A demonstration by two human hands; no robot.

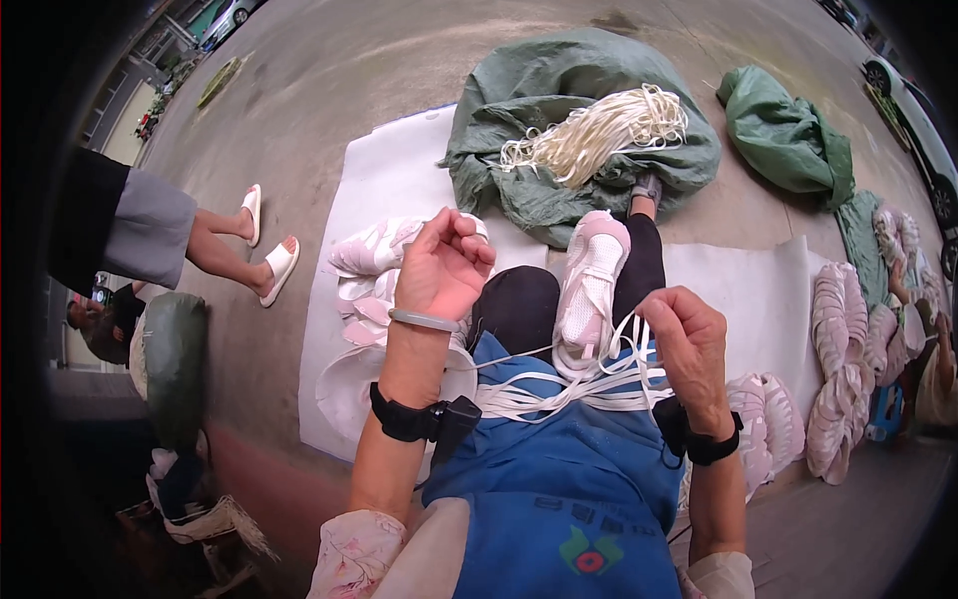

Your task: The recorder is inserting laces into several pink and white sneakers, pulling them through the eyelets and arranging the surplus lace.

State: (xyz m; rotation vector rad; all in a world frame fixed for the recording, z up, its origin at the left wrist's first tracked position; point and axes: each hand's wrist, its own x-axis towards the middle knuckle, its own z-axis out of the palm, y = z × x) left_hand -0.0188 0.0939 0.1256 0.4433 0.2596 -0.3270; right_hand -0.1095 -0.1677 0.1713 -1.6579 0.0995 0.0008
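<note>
A white and pink sneaker rests on my lap, its toe pointing away from me. My right hand, just right of it, pinches a white shoelace that runs to the shoe. My left hand is raised left of the sneaker, palm up with its fingers curled in; whatever they may hold is hidden. One thin lace stretches from the shoe toward my left wrist and passes out of sight there. A bunch of loose white laces lies across my blue apron.
Ahead, a green sack carries a heap of cream laces. Stacked pink and white shoe pieces sit at left on white sheeting; more sneakers line the right. Another person's sandalled foot is at left.
</note>
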